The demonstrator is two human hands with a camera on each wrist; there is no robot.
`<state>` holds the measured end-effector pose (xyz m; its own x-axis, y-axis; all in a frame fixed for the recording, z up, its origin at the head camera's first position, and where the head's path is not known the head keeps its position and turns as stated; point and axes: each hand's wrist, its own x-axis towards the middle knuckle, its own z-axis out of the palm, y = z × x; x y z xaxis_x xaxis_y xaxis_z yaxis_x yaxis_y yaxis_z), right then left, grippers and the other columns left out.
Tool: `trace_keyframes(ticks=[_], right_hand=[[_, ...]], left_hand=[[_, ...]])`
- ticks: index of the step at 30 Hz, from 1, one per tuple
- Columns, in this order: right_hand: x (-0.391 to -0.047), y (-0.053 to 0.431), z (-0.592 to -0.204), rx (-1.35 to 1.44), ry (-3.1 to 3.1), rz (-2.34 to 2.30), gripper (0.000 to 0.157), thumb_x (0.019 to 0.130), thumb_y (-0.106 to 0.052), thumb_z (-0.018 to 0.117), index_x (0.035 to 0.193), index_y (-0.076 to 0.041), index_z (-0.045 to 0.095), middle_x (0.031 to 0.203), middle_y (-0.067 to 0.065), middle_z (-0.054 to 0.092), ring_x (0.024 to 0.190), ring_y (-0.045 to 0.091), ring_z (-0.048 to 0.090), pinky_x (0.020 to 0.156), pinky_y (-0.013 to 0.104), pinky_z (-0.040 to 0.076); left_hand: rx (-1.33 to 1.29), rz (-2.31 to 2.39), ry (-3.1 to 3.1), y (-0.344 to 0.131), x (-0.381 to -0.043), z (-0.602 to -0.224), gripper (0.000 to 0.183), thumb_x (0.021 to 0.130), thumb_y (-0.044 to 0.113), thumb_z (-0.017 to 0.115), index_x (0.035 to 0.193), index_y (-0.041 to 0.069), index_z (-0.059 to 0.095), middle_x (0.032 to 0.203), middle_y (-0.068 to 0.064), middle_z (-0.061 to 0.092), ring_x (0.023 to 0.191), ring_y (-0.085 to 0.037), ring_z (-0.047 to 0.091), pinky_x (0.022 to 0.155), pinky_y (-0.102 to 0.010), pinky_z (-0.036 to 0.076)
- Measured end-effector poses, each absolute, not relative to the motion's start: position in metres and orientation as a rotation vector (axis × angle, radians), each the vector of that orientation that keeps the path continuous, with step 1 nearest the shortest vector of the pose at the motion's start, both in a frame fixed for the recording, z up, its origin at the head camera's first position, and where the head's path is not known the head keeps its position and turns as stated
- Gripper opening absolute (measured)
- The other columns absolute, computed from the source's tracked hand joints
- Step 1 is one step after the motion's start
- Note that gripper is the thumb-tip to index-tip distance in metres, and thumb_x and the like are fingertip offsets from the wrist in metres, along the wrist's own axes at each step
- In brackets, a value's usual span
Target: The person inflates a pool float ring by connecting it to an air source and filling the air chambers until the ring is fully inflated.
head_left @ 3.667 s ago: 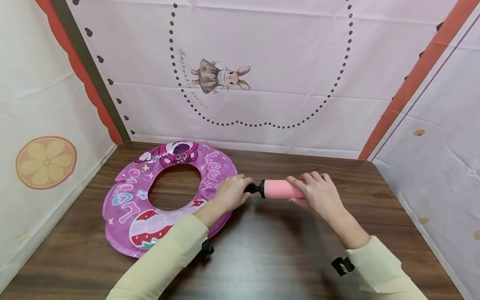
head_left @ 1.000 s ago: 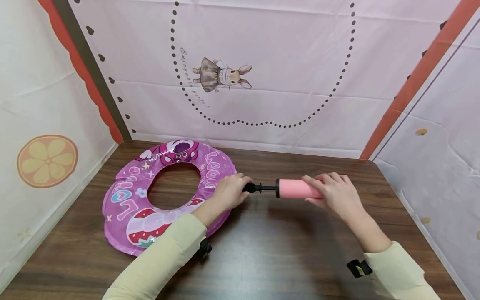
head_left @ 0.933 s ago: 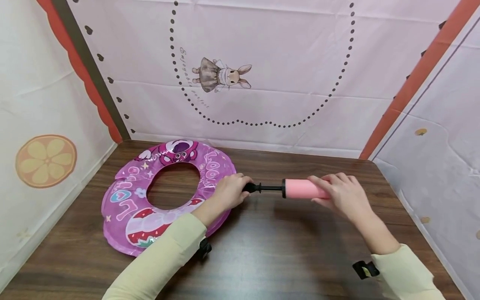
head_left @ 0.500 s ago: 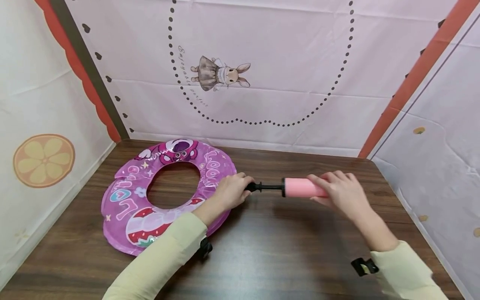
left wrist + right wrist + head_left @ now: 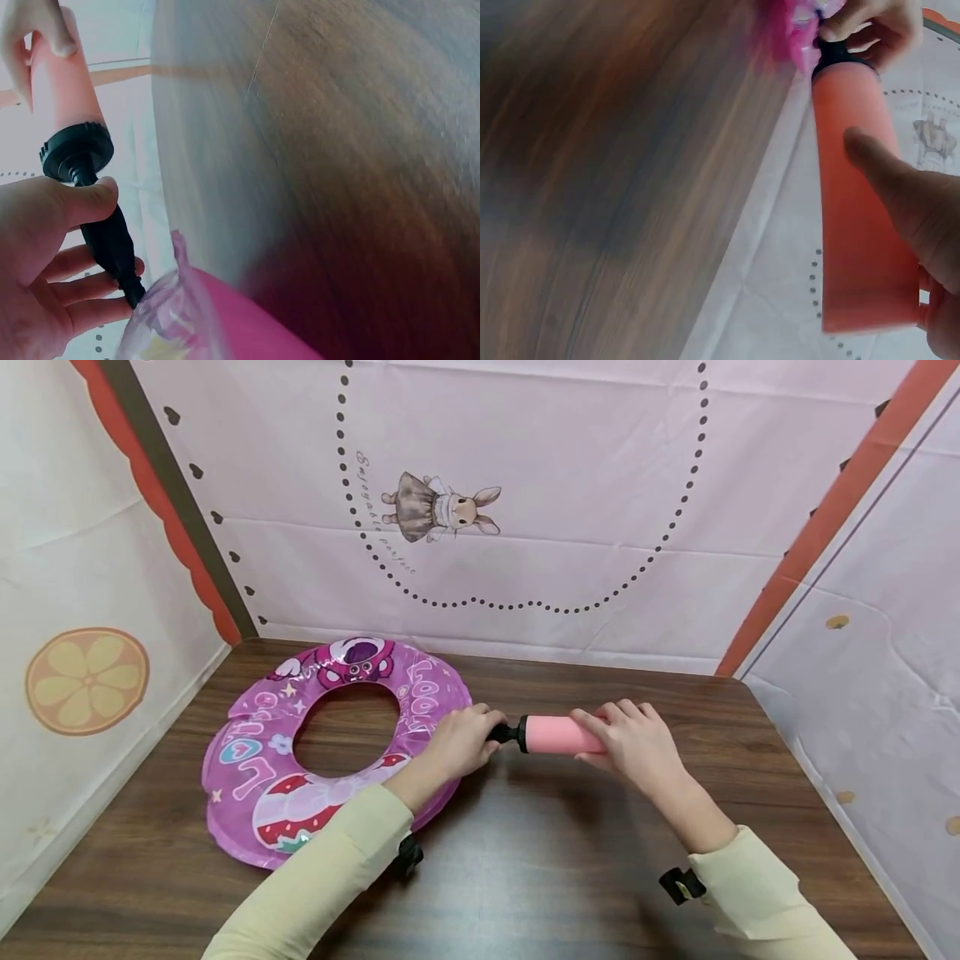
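Observation:
A pink hand pump with a black end lies level across the two hands. My left hand grips its black handle, thumb on one side and fingers on the other. Around the pink barrel my right hand is wrapped, and the barrel's black cap sits close against the handle. The handle's narrow tip meets the edge of a purple swim ring, printed with a bear, letters and strawberries. That ring lies puffed up on the table, partly covered by the left forearm.
The dark wood table spreads in front of and right of the ring. Printed cloth walls close it in at the back, left and right. Black straps circle both wrists.
The right hand slid the pink barrel out to the right, baring the black rod, then back left, so the rod is now hidden. The left hand and the ring stayed nearly in place.

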<state>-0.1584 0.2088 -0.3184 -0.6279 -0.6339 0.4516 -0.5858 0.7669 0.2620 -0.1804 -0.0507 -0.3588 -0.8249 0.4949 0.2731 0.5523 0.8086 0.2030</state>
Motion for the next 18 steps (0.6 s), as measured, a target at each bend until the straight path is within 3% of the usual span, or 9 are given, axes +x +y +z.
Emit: trace_keyframes(ticks=[9,13,16,17,18], right_hand=[[-0.152,0.259,-0.31,0.909,-2.46,-0.071,0.06,0.064,-0.043,0.078,0.117,-0.019,0.061,0.088,0.009,0.063,0.082,0.03,0.059,0.063,0.045,0.044],[-0.146,0.292,-0.304,0.867,-2.455,-0.049,0.058,0.084,-0.064,0.046,0.116,-0.018,0.061,0.088,0.01,0.063,0.079,0.032,0.058,0.063,0.047,0.043],[-0.144,0.305,-0.301,0.845,-2.436,-0.039,0.072,0.087,-0.067,0.018,0.114,-0.018,0.061,0.087,0.011,0.062,0.078,0.033,0.057,0.063,0.049,0.043],[-0.145,0.304,-0.302,0.85,-2.43,-0.037,0.071,0.087,-0.067,0.018,0.114,-0.017,0.062,0.086,0.011,0.062,0.078,0.033,0.057,0.063,0.049,0.043],[-0.146,0.301,-0.303,0.857,-2.432,-0.041,0.065,0.087,-0.067,0.028,0.114,-0.018,0.061,0.087,0.011,0.063,0.078,0.033,0.057,0.062,0.049,0.043]], left_hand=[[-0.782,-0.414,-2.838,-0.051,-0.182,-0.359,0.032,0.078,0.025,0.073,0.108,0.015,0.065,0.093,-0.004,0.065,0.078,-0.022,0.063,0.066,-0.037,0.052],[-0.774,-0.399,-2.844,-0.051,-0.181,-0.359,0.033,0.079,0.024,0.072,0.109,0.014,0.065,0.096,-0.006,0.065,0.08,-0.023,0.064,0.068,-0.037,0.053],[-0.776,-0.372,-2.831,-0.051,-0.181,-0.361,0.033,0.079,0.024,0.072,0.109,0.013,0.065,0.096,-0.007,0.065,0.081,-0.024,0.064,0.068,-0.038,0.053],[-0.785,-0.367,-2.826,-0.05,-0.181,-0.361,0.033,0.079,0.024,0.072,0.109,0.013,0.065,0.096,-0.007,0.065,0.08,-0.024,0.064,0.068,-0.038,0.053],[-0.8,-0.357,-2.815,-0.049,-0.181,-0.361,0.032,0.079,0.024,0.071,0.109,0.012,0.065,0.096,-0.007,0.065,0.08,-0.024,0.064,0.067,-0.038,0.053]])
